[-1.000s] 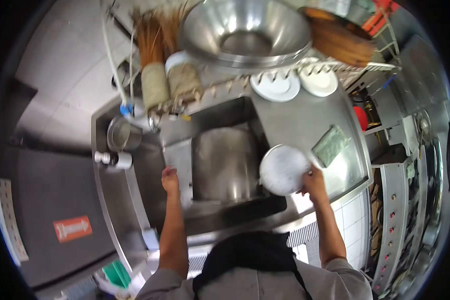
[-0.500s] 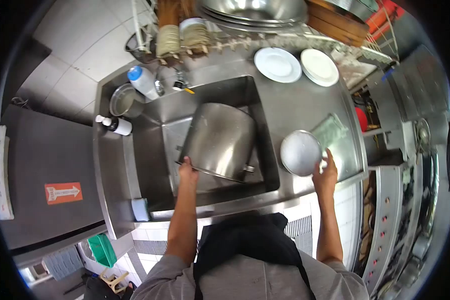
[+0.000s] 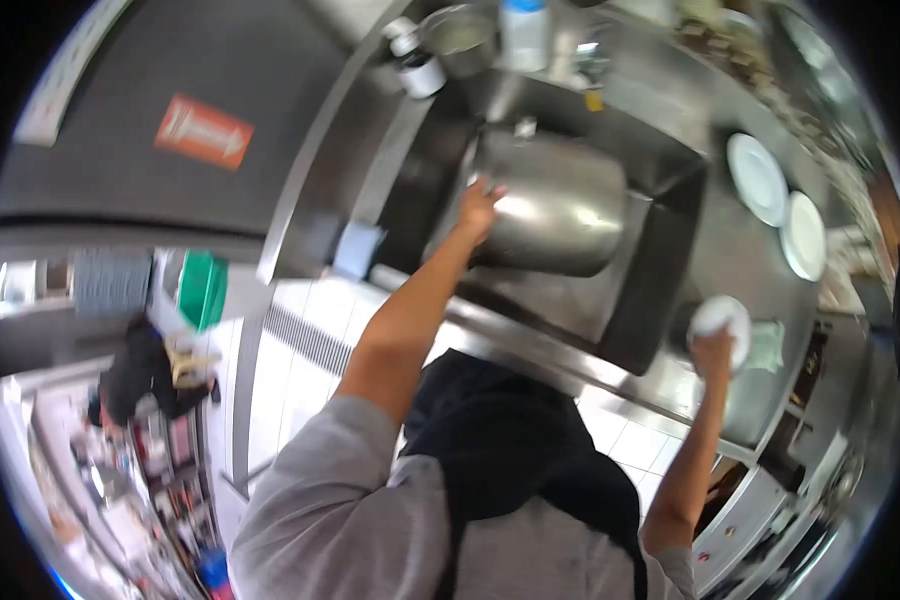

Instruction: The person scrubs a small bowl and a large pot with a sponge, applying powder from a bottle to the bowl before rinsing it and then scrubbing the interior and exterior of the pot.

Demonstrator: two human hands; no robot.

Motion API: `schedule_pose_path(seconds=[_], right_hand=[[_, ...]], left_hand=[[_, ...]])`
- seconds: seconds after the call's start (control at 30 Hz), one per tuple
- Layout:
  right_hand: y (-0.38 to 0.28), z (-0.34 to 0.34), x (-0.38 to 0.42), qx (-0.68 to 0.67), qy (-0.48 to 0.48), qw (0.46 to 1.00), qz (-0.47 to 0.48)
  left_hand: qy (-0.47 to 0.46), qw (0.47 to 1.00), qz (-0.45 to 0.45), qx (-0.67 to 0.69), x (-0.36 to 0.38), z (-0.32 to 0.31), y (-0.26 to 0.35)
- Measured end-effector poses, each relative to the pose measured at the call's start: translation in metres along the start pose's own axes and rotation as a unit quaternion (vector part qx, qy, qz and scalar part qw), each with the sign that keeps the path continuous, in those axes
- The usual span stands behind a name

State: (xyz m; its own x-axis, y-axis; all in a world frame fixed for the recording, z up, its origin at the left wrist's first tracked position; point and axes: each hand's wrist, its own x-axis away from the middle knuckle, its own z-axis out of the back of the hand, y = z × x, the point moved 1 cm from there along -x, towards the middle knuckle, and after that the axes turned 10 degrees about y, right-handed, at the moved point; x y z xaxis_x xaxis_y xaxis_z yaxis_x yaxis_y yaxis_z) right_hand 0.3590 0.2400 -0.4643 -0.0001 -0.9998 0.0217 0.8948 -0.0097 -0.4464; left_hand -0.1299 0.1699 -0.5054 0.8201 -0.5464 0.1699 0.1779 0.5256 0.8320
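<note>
A large steel stock pot (image 3: 560, 205) lies on its side in the sink basin (image 3: 660, 270). My left hand (image 3: 478, 210) is closed on the pot's rim, at its left end. A small bracket shows at the pot's upper edge. On the counter to the right is a round white dish (image 3: 722, 312), bowl-like in shape. My right hand (image 3: 713, 353) overlaps the dish's near edge, its fingers blurred and partly hidden, so its grip cannot be made out. Beside the dish lies a pale green cloth (image 3: 767, 345).
Two white plates (image 3: 757, 180) (image 3: 803, 237) rest on the right counter. Behind the basin stand a pump bottle (image 3: 418, 70), a metal pot (image 3: 460, 40) and a blue-topped bottle (image 3: 526, 38). A light blue sponge (image 3: 357, 250) sits at the front-left edge. Another person (image 3: 150, 375) is at far left.
The view has swung left and turned. The pot has been rotated in the basin, my left hand still on its rim. My right hand has moved from beside the white dish onto it.
</note>
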Motion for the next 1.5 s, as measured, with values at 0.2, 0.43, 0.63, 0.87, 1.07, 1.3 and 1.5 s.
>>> schedule_pose_path(seconds=[0.2, 0.43, 0.63, 0.87, 1.07, 1.3, 1.5], right_hand=[[0.016, 0.011, 0.006, 0.179, 0.097, 0.975, 0.088], [-0.074, 0.081, 0.030, 0.245, 0.176, 0.941, -0.155], [-0.211, 0.038, 0.059, -0.074, 0.174, 0.976, -0.111], [-0.324, -0.185, 0.075, -0.023, 0.072, 0.960, 0.270], [-0.328, -0.207, -0.039, 0.158, 0.079, 0.931, 0.319], [-0.334, -0.206, 0.013, 0.049, -0.015, 0.908, 0.415], [-0.294, -0.222, -0.041, -0.169, 0.005, 0.978, 0.119]], left_hand=[[-0.191, 0.952, 0.178, 0.160, -0.025, 0.006, -0.073], [-0.172, 0.958, 0.197, 0.118, 0.003, 0.005, -0.059], [-0.045, 0.994, 0.001, 0.105, 0.004, -0.005, -0.054], [0.000, 0.994, -0.024, 0.104, 0.025, -0.001, -0.056], [0.004, 0.993, -0.090, 0.071, 0.021, 0.012, -0.056], [0.055, 0.995, -0.059, 0.055, 0.042, 0.012, -0.041], [0.061, 0.996, -0.056, 0.034, 0.048, -0.001, -0.054]])
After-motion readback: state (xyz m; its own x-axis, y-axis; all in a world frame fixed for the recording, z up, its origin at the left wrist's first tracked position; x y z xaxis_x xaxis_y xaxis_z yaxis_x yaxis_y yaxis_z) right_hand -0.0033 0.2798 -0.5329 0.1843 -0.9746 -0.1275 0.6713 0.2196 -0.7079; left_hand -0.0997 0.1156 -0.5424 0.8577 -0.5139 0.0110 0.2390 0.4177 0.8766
